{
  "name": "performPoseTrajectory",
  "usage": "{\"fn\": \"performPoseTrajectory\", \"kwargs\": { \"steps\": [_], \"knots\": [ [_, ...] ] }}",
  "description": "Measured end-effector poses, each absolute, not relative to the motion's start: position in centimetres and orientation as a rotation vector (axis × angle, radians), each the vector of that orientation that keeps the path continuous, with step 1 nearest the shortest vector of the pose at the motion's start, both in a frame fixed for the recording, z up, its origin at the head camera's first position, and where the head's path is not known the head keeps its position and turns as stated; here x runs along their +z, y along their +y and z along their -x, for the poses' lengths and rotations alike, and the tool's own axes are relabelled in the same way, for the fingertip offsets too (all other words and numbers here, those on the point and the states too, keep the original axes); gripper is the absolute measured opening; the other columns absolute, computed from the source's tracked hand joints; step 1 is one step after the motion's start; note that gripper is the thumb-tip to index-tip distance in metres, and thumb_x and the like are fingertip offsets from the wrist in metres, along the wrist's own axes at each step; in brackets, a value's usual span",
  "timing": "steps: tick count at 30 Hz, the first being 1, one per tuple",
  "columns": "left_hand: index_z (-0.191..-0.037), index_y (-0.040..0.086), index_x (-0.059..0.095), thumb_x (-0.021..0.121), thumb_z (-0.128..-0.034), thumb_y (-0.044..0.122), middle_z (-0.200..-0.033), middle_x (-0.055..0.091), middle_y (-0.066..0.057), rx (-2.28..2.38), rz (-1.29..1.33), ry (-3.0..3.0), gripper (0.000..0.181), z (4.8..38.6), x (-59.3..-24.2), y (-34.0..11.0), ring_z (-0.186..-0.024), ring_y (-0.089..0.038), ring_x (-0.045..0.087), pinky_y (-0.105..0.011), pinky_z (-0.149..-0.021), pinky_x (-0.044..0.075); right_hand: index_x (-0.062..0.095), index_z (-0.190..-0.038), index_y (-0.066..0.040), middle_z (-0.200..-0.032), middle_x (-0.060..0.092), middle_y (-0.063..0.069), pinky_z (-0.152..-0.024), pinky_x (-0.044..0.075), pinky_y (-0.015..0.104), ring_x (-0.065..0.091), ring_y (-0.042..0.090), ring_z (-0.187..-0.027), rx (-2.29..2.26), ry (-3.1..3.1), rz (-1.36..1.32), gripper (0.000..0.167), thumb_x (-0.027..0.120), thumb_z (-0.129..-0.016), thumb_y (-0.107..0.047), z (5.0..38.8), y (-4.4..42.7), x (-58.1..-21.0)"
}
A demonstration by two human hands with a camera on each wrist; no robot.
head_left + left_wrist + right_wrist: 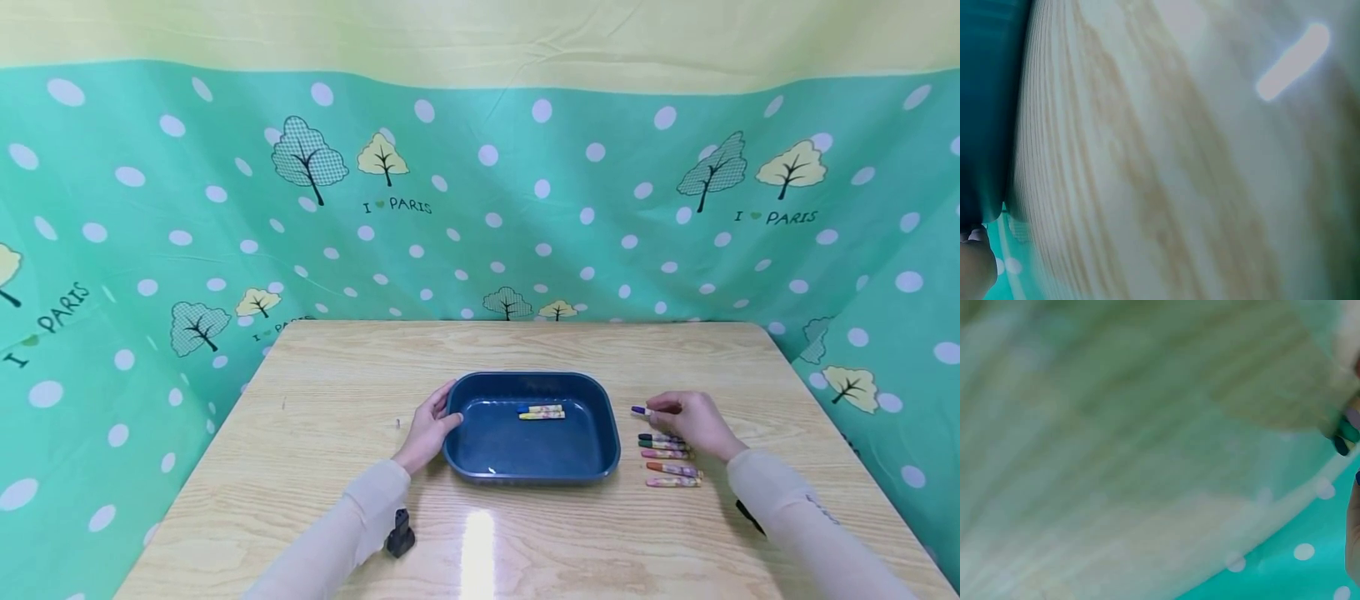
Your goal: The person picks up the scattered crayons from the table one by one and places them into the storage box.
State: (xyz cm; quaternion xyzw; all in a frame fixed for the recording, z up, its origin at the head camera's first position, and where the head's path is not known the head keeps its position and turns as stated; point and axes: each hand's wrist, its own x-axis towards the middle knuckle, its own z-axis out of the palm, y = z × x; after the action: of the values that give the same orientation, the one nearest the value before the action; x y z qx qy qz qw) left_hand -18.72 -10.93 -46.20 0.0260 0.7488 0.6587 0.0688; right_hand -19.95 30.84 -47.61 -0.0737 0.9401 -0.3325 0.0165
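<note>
Currently the left hand (429, 431) holds a dark blue tray (487, 446) by its left end, the thumb over the rim and the fingers along the outer wall. Across from it, the right hand (697, 421) pinches a purple crayon (640, 410) between thumb and fingers, its tip pointing toward the tray; this crayon is beyond the tray's right side, apart from the rim.

Inside the tray, a blue crayon (551, 408) and a yellow crayon (543, 415) lie side by side on the floor of it, a little right of its middle and toward the far wall.

Just nearer the person than the right hand, five more lie in a loose column on the wooden counter (352, 358): a black crayon (652, 437), partly under the hand, then a green crayon (660, 446), a pink crayon (663, 455), an orange crayon (673, 469) and, nearest the person, a light pink crayon (672, 482).

Behind the counter hangs a green and cream curtain (480, 192) printed with white dots and trees. Both wrist views are blurred and show only slivers of the hands.
</note>
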Motion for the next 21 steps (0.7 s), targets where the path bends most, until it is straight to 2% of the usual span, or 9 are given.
{"fn": "performPoseTrajectory", "kwargs": {
  "steps": [6,13,21],
  "knots": [
    [-0.139,-0.001,0.034,0.050,-0.0852,-0.004,-0.142,0.036,-0.024,1.996,-0.077,2.249,0.056,18.7,-46.3,-10.9,-0.130,-0.037,0.037,-0.045,-0.107,0.032,0.070,-0.100,-0.004,-0.099,0.069,0.013,-0.073,0.056,0.034,0.065,0.024,-0.089,-1.053,2.974,0.292,0.019,0.064,-0.083,-0.010,20.1,30.1,-46.0],
    [-0.139,-0.002,0.033,0.050,-0.0856,-0.004,-0.142,0.035,-0.025,1.996,-0.086,2.249,0.057,18.6,-46.2,-10.9,-0.130,-0.037,0.036,-0.045,-0.107,0.032,0.069,-0.101,-0.003,-0.097,0.069,0.015,-0.066,0.055,0.022,0.066,0.023,-0.084,-1.110,2.998,0.349,0.021,0.066,-0.083,-0.012,20.4,29.0,-43.8],
    [-0.139,-0.002,0.033,0.050,-0.0850,-0.005,-0.141,0.036,-0.025,2.005,-0.082,2.238,0.057,18.7,-46.3,-11.0,-0.129,-0.037,0.037,-0.045,-0.107,0.032,0.068,-0.107,-0.003,-0.104,0.068,0.016,-0.072,0.057,0.031,0.066,0.026,-0.090,-1.167,2.941,0.335,0.026,0.064,-0.084,-0.016,20.6,26.9,-42.0]
  ]
}}
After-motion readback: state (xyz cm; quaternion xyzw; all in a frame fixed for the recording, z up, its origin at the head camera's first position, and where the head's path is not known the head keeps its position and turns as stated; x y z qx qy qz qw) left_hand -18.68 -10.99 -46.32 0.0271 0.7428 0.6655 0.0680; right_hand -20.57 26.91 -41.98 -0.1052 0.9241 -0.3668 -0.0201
